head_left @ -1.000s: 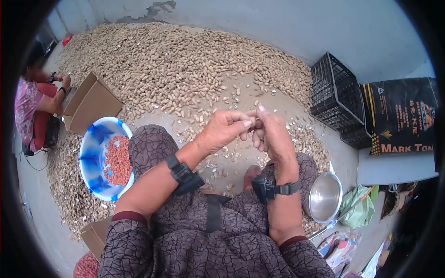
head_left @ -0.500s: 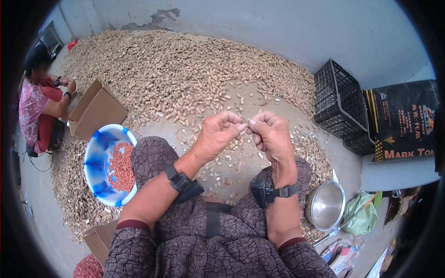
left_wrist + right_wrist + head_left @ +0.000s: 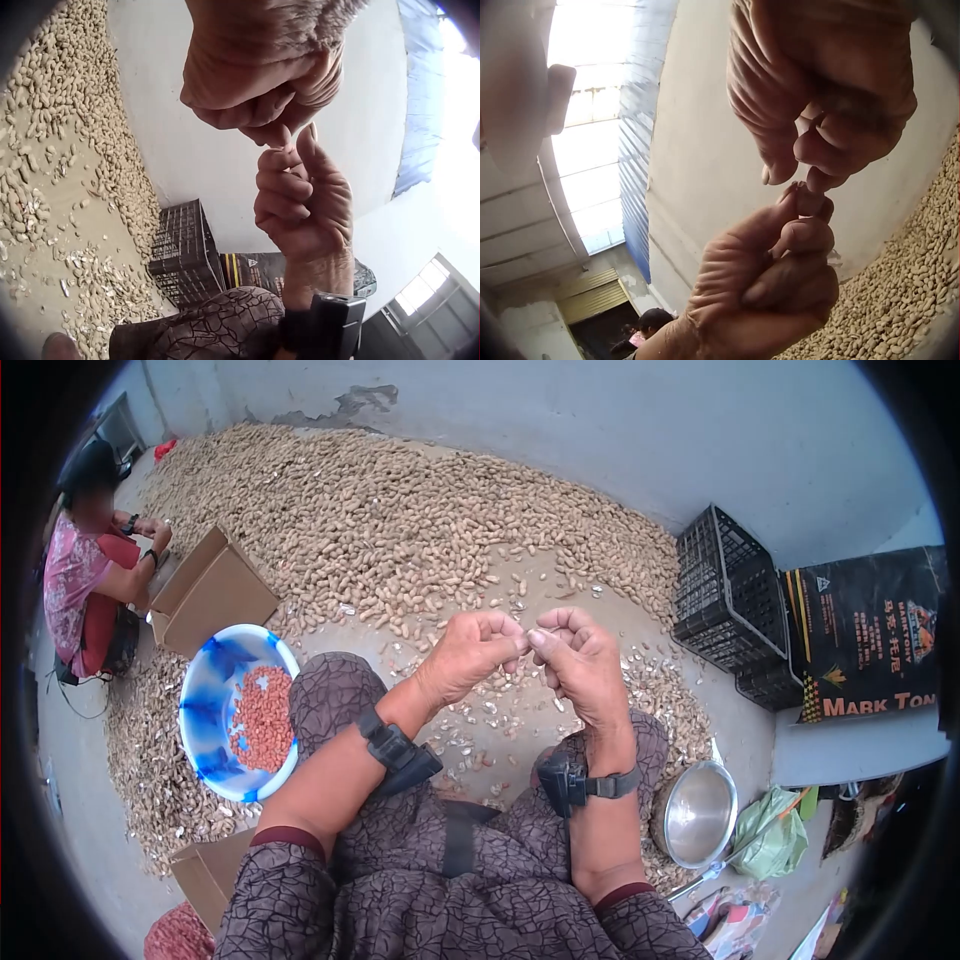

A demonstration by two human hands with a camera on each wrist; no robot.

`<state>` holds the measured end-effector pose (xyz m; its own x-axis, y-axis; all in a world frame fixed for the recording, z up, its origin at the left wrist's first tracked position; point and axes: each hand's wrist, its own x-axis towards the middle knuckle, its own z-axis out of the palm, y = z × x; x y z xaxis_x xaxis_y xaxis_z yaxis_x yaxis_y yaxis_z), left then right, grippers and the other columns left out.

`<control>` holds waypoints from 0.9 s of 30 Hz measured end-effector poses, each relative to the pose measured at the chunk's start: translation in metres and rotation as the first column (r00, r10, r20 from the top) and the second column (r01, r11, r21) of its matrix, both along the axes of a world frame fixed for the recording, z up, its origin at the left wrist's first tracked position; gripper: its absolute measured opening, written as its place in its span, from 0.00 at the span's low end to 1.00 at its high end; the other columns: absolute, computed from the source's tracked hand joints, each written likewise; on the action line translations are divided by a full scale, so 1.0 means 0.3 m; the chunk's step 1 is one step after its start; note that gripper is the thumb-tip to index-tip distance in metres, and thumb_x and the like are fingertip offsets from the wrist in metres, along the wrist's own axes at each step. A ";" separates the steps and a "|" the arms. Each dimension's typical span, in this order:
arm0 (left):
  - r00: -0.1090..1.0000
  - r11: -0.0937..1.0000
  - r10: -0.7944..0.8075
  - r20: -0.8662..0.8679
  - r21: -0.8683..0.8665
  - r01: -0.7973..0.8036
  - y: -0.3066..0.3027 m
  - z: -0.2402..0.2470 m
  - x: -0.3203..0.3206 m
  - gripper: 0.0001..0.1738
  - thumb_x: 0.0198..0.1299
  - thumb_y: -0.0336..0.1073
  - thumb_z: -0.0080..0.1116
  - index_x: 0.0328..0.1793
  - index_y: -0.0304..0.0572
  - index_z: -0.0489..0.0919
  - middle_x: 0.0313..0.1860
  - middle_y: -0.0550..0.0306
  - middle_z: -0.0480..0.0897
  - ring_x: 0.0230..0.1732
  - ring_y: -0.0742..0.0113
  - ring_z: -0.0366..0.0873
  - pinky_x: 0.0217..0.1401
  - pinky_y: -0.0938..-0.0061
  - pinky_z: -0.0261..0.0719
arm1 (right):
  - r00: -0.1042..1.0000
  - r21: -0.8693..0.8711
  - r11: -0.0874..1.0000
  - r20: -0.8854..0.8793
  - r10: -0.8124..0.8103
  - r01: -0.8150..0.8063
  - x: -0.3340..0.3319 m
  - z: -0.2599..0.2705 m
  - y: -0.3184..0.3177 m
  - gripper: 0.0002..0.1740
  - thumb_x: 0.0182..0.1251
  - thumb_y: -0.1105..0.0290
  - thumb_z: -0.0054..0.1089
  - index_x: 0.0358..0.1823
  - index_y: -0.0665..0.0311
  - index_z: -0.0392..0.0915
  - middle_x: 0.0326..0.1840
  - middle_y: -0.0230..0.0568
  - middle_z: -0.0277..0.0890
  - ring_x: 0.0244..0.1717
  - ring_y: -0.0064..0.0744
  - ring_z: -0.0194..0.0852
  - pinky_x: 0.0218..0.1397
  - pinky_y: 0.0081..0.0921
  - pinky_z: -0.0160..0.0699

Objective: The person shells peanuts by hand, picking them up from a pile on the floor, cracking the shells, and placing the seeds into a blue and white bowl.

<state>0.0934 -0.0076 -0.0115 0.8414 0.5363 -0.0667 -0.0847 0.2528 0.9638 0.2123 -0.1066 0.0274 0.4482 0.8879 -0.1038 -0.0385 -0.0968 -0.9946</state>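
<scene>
My left hand (image 3: 470,660) and right hand (image 3: 580,665) meet fingertip to fingertip over the floor between the knees. Thumb and forefinger of the left hand pinch a small peanut (image 3: 801,185), mostly hidden by the fingers. The right hand's fingertips work right at it, its other fingers curled; a pale bit (image 3: 810,112) shows among them in the right wrist view. Left of the knee stands a blue-and-white basin (image 3: 205,735) with reddish shelled peanuts (image 3: 262,725). A large heap of unshelled peanuts (image 3: 400,525) spreads ahead, along the wall.
Empty shells (image 3: 480,730) litter the floor between the feet. To the right are black crates (image 3: 725,595), a black printed sack (image 3: 870,630), a metal bowl (image 3: 700,815) and a green bag (image 3: 770,835). At left, another person (image 3: 85,580) squats beside a cardboard box (image 3: 215,590).
Both hands have turned slightly and stay together at the fingertips; the right thumb has come down against the left fingertips. The head view has shifted a little.
</scene>
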 end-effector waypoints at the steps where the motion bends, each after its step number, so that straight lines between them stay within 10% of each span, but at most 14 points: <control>1: 0.999 0.999 -0.044 0.018 0.010 0.044 0.001 -0.014 0.001 0.08 0.57 0.34 0.52 0.36 0.36 0.74 0.23 0.61 0.75 0.17 0.85 0.65 0.16 0.91 0.56 | 0.999 0.013 1.000 0.034 0.016 -0.016 0.003 -0.009 0.002 0.08 0.56 0.70 0.57 0.30 0.68 0.72 0.16 0.29 0.69 0.12 0.11 0.60 0.12 0.10 0.55; 14: 0.989 0.977 -0.125 -0.074 -0.185 0.110 -0.003 0.023 0.002 0.23 0.64 0.48 0.40 0.34 0.33 0.74 0.18 0.59 0.73 0.09 0.85 0.54 0.10 0.88 0.48 | 0.995 0.044 0.995 0.046 -0.093 0.091 -0.041 -0.042 0.041 0.06 0.60 0.75 0.47 0.28 0.70 0.72 0.19 0.34 0.71 0.15 0.16 0.66 0.18 0.12 0.63; 27: 0.995 0.975 -0.058 0.075 -0.212 0.073 -0.013 -0.008 0.008 0.14 0.62 0.41 0.47 0.29 0.38 0.73 0.20 0.68 0.66 0.19 0.85 0.57 0.17 0.90 0.52 | 0.995 0.053 0.996 0.073 0.073 -0.077 -0.005 -0.022 0.037 0.06 0.59 0.72 0.53 0.29 0.69 0.71 0.20 0.34 0.74 0.17 0.14 0.66 0.17 0.10 0.63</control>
